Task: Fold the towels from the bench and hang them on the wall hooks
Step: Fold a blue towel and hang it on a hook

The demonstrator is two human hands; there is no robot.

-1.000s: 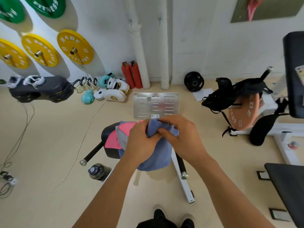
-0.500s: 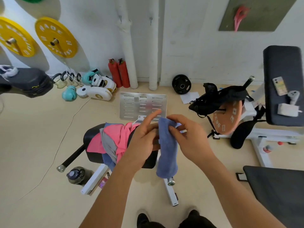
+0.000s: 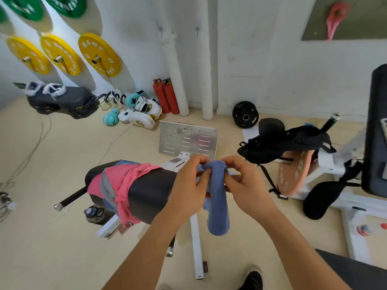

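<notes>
A blue towel [image 3: 217, 204] hangs folded into a narrow strip in front of me. My left hand [image 3: 188, 185] pinches its top edge on the left and my right hand [image 3: 245, 185] pinches it on the right, both above the black bench [image 3: 150, 191]. A pink towel [image 3: 125, 181] lies draped over the bench's left end with a grey towel [image 3: 106, 189] and a bit of blue cloth under it. Two small wall hooks [image 3: 160, 30] [image 3: 197, 30] stick out of the white wall high up. Another pink towel [image 3: 336, 17] hangs on a panel at the top right.
Yellow weight plates [image 3: 98, 55] hang on the left wall. Boxing gloves [image 3: 138, 114], red extinguishers [image 3: 165, 97] and white pipes [image 3: 176, 80] line the wall base. A metal plate [image 3: 188, 139] lies on the floor, a bottle [image 3: 94, 214] by the bench, a black bag [image 3: 284, 141] and equipment at right.
The view has swung back left and up. Both hands have drawn closer together on the top of the blue towel, which still hangs as a narrow strip.
</notes>
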